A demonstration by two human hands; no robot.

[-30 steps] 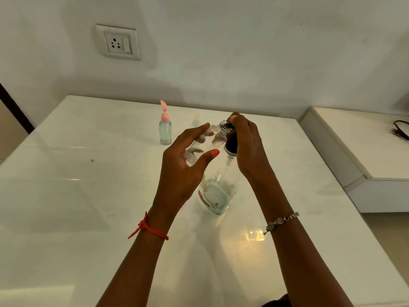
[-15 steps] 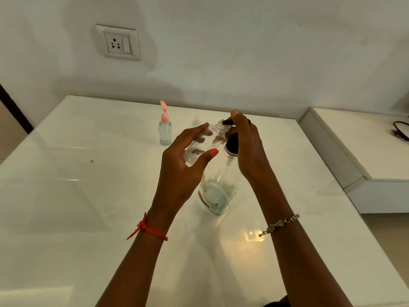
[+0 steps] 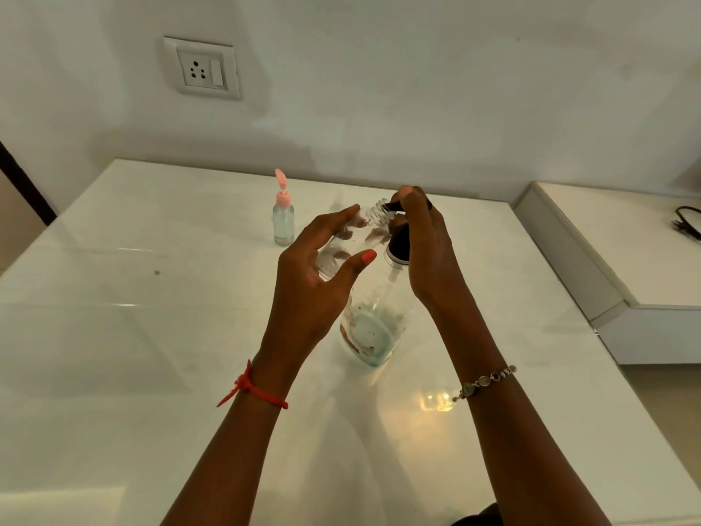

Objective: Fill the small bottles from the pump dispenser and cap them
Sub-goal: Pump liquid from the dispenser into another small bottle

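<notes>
My left hand [image 3: 322,275] grips a small clear bottle [image 3: 356,237], uncapped and tilted, with its threaded neck held against the black pump nozzle. The clear pump dispenser [image 3: 373,328] stands on the white table [image 3: 113,336] between my hands, a little liquid at its bottom. My right hand [image 3: 428,248] rests on top of the black pump head [image 3: 398,246], fingers curled over it. A second small bottle [image 3: 283,222] with a pink flip cap stands upright further back on the left.
A wall socket [image 3: 201,68] sits on the wall behind the table. To the right, a lower white unit [image 3: 626,260] carries a dark cable [image 3: 686,222]. The table's right edge runs close beside my right forearm.
My right hand has risen slightly on the pump head. The small bottle stays at the nozzle in my left hand.
</notes>
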